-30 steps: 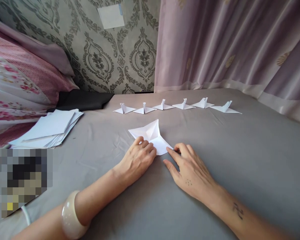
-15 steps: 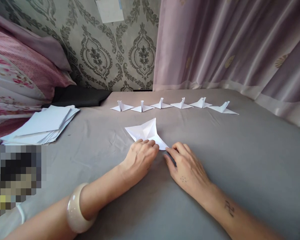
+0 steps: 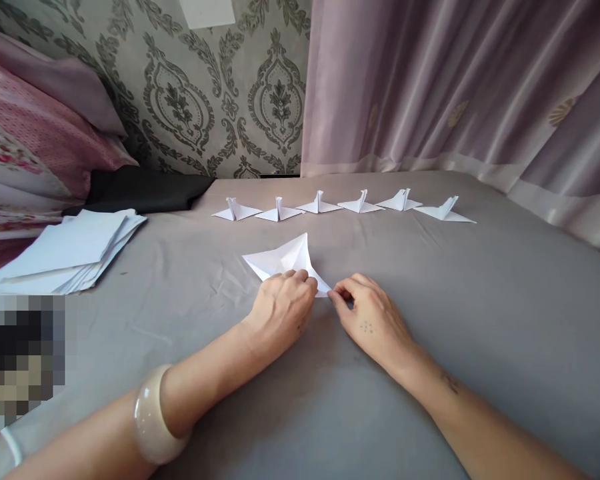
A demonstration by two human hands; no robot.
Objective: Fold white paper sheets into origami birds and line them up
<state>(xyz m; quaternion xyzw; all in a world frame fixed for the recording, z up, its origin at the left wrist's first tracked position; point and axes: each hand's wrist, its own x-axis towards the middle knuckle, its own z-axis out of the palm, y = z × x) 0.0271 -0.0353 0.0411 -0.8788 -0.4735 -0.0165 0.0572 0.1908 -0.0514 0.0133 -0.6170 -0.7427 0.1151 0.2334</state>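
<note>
A partly folded sheet of white paper lies in front of me, with raised creases and one peak pointing away. My left hand is curled over its near edge, and its fingertips are hidden behind the knuckles. At the paper's right corner, my right hand pinches the tip between thumb and index finger. Behind the paper stands a row of several folded paper birds, wings spread.
A stack of white paper sheets lies at the left on the grey cloth surface. Behind it is a black folded cloth. A patterned wall and a pink curtain close off the back. Something pixelated sits at lower left.
My right thumb and index finger have closed on the paper's right corner; before, the thumb was apart from it. My left hand stays on the near edge. The view has shifted slightly.
</note>
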